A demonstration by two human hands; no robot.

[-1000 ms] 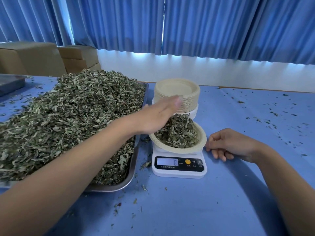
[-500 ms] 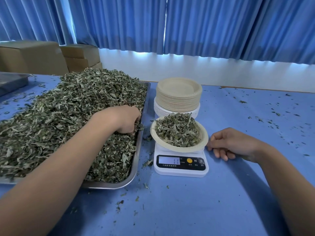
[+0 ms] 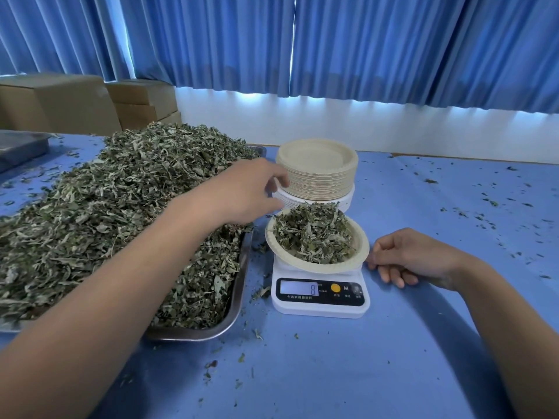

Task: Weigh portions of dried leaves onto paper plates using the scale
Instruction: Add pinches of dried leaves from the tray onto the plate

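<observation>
A white digital scale (image 3: 320, 300) stands on the blue table, its display showing 8. On it sits a paper plate (image 3: 361, 252) holding a heap of dried leaves (image 3: 314, 234). A metal tray (image 3: 239, 285) on the left is piled high with dried leaves (image 3: 115, 207). My left hand (image 3: 251, 192) hovers palm down over the tray's right edge, just left of the plate; its fingers are loosely bent and what lies under the palm is hidden. My right hand (image 3: 411, 258) rests on the table beside the plate's right rim, fingers curled, holding nothing.
A stack of paper plates (image 3: 317, 170) stands right behind the scale. Cardboard boxes (image 3: 60, 104) and a second metal tray (image 3: 21, 146) are at the far left. Leaf crumbs are scattered over the blue tablecloth (image 3: 453, 192). Blue curtains hang behind.
My left hand, which was over the plate and then dug into the tray's leaves, has risen and moved right toward the plate. The right hand has stayed put.
</observation>
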